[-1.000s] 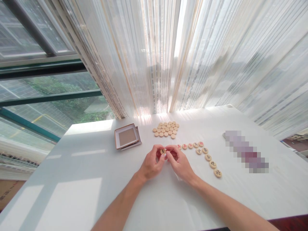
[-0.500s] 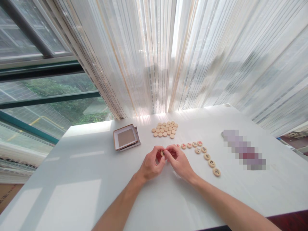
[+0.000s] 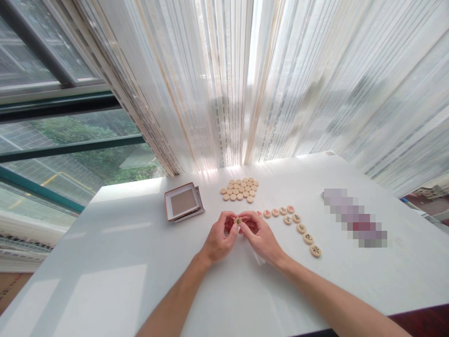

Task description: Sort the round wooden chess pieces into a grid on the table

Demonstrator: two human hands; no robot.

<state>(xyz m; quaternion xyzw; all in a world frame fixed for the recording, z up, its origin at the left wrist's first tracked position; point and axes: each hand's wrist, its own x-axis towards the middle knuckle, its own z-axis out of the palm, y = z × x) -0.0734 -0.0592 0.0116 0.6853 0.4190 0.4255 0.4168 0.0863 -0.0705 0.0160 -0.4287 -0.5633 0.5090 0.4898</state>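
Between my left hand (image 3: 220, 238) and my right hand (image 3: 258, 236) a round wooden Chinese chess piece (image 3: 237, 222) is pinched, its dark character facing up. The fingers of both hands are closed around its edges. Just right of my right hand begins a bent line of pieces: red-marked ones (image 3: 267, 213) and dark-marked ones at the back, then dark-marked pieces (image 3: 301, 228) curving toward me, with one large piece (image 3: 315, 251) at the near end. My right fingers partly cover the line's left end. Beyond my hands sits a cluster of blank-faced pieces (image 3: 241, 190).
An open shallow box (image 3: 167, 206) with a brown bottom stands on the white table (image 3: 115, 243) at back left, stacked on another box part. A pixelated long object (image 3: 354, 217) lies at right. Striped curtains (image 3: 224, 84) hang along the table's back edge, beside a window (image 3: 77, 126).
The held piece has been turned so its character shows more fully between the fingertips. Both hands stay in nearly the same place, and the other pieces have not moved.
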